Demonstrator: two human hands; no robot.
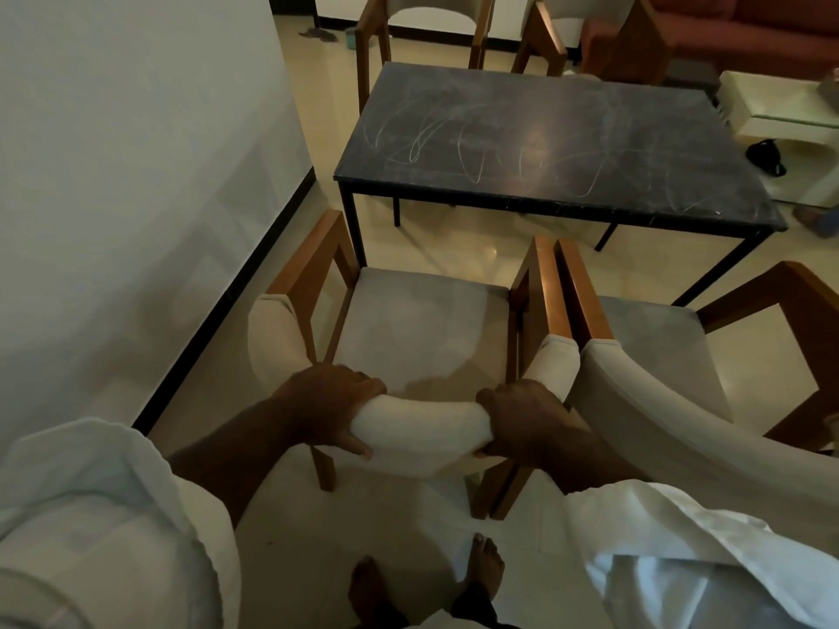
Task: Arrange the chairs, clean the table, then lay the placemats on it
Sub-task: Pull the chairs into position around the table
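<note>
Holding tight, the left hand (333,404) and the right hand (522,422) each curl round the soft chair back (422,424), with fingers over the far side and thumbs on the near side. The chair (422,329) stands near the close side of the table (545,129), with its seat facing it but not tucked under. A second chair (658,351) stands just beside it on the right, and their wooden arms almost touch. Two far chairs (433,4) stand at the other side. The table top is dark and has pale scribbly marks on it. No placemats show anywhere. This looks like the first step, putting the chairs in place. Next, the hands likely need to push the chair straight ahead so the seat slides under the table. It must stay clear of the table leg (352,224) and the second chair. Wiping and mats come later.
</note>
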